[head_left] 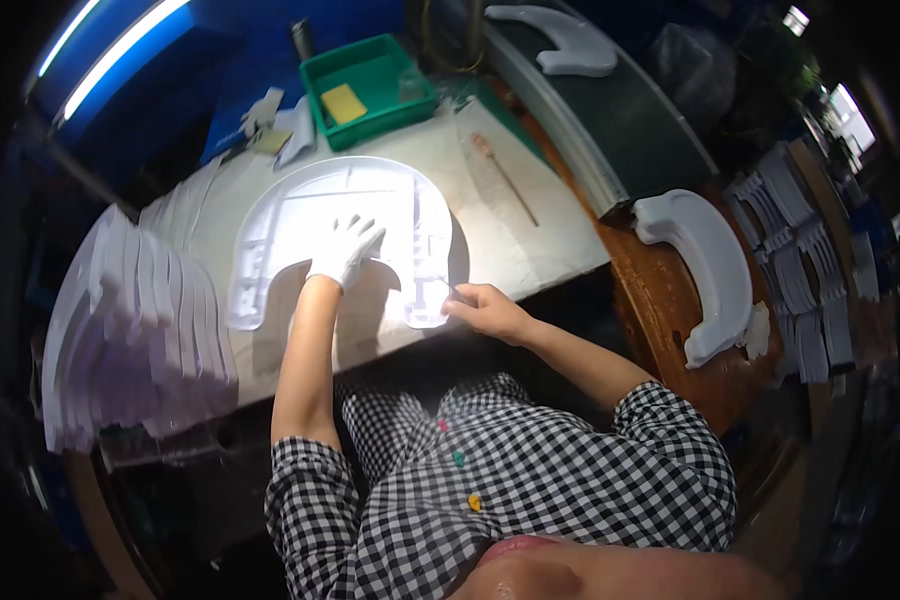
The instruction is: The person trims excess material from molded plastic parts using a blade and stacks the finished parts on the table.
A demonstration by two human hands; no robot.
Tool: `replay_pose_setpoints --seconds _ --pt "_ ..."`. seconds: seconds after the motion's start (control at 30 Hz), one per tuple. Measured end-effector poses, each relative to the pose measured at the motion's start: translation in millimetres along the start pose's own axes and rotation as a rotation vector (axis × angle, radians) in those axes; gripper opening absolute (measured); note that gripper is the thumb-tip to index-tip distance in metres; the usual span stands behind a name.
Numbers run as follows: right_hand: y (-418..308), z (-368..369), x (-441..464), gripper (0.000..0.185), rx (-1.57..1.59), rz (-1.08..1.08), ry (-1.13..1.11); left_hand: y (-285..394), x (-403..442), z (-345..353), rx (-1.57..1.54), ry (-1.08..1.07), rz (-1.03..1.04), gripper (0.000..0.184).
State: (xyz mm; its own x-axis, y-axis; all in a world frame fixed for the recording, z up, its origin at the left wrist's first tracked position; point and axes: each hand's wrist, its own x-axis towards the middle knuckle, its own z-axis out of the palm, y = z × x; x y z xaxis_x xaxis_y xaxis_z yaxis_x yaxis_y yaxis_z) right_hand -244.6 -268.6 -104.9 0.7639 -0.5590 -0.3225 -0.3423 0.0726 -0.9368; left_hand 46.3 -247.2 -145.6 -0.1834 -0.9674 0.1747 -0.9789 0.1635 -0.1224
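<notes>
A white U-shaped plastic part [378,180] lies on the pale work table [560,240], its ribbed inner side up and its open end toward me. My left hand [346,250], in a white glove, rests on the middle of the part with its fingers spread. Bare and curled, my right hand [485,310] is at the part's right leg, near its lower end. Its fingers are wrapped round something small and dark that I cannot make out.
Stacked white curved parts [140,330] stand at the left. Behind are a green tray [370,125] and a white glove [261,112]. A long thin tool [507,180] lies at the right. Further right are a curved white part [715,265] and a conveyor [610,120].
</notes>
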Motion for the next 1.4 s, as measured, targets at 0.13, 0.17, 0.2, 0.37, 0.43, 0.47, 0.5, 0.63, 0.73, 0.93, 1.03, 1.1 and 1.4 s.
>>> replay_pose_setpoints --seconds 0.13,0.17,0.2,0.37,0.43,0.47,0.5,0.63,0.73,0.93,1.03,1.1,1.4 --pt "23 -2 12 0.015 -0.257 -0.165 0.148 27 -41 -2 -0.262 -0.111 -0.164 0.032" --pt "31 -5 24 0.015 -0.406 -0.329 0.171 28 -49 15 -0.273 -0.056 -0.209 0.037" --pt "38 -8 35 0.015 -0.553 -0.497 0.197 35 -57 19 -0.289 -0.078 -0.216 0.037" --pt "33 7 68 0.022 -0.877 -0.551 0.298 55 -60 34 -0.264 0.193 -0.452 0.040" --pt "33 15 67 0.022 -0.946 -0.518 0.298 57 -58 34 -0.232 0.222 -0.497 0.035" --pt "32 18 66 0.022 -1.009 -0.494 0.307 57 -58 35 -0.239 0.220 -0.504 0.035" --pt "33 20 67 0.022 -1.012 -0.488 0.299 56 -57 36 -0.241 0.226 -0.511 0.035" --pt "36 22 62 0.024 -1.064 -0.474 0.318 58 -56 38 -0.236 0.242 -0.528 0.036" --pt "32 22 63 0.025 -1.075 -0.460 0.299 57 -55 38 -0.233 0.249 -0.533 0.036" --pt "28 30 50 0.023 -1.069 -0.467 0.253 56 -55 35 -0.249 0.213 -0.534 0.037" --pt "29 36 38 0.022 -1.060 -0.477 0.219 56 -55 36 -0.256 0.223 -0.530 0.037" --pt "30 39 30 0.022 -1.098 -0.451 0.145 55 -56 37 -0.255 0.231 -0.525 0.036" --pt "27 27 52 0.024 -1.038 -0.397 0.320 56 -54 35 -0.256 0.237 -0.533 0.035"
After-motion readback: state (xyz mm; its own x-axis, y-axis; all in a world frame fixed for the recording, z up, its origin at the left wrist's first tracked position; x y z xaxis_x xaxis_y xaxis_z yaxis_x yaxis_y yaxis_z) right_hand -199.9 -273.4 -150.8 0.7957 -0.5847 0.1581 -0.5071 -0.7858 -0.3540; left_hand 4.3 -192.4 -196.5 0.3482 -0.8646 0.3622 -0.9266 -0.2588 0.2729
